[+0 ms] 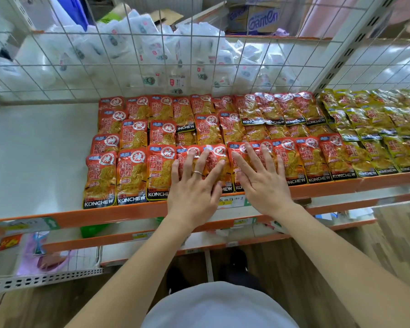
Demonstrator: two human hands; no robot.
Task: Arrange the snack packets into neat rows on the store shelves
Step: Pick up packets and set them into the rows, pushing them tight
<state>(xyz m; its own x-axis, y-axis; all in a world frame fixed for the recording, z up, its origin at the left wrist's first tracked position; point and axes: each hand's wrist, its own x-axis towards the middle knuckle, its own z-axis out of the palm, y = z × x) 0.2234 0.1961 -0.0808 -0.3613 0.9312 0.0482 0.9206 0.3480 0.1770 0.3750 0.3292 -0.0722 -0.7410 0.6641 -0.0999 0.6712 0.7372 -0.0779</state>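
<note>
1. Nearest the lens, at bottom centre of the frame: pale garment (218,306), with two bare forearms reaching up from it toward mid-frame.
2. Left hand (194,188), centre of the frame: palm down on the front row of the red snack packets (130,171). Grip apart, fingers straight and spread, pressing on the wrappers, nothing clasped. Ring (197,172) on one finger.
3. Right hand (263,183), just right of the left one and not touching it: also palm down on the front row. Grip apart, fingers straight and fanned, thumb angled toward the other hand.
4. Red snack packets: flat on the white shelf (33,150) at mid-frame, in roughly four overlapping rows running from the orange front lip (57,216) back to the wire mesh (81,67). Front row fairly even, with "KONCHEW" along the lower edges. Left part of the rows behind less even, with some packets skewed.
5. Yellow-green packets (376,129), right of the frame: in rows on the shelf, just beside the red ones.
6. Wire mesh: upright across the upper frame. White packets (152,50) heaped behind it, and cardboard boxes (263,17) at top right of centre.
7. Price label (232,202) on the orange front lip between the wrists; writing too small to read.
8. Lower shelves (152,237) with orange edges under the hands, and wooden floor (365,256) at lower right.
</note>
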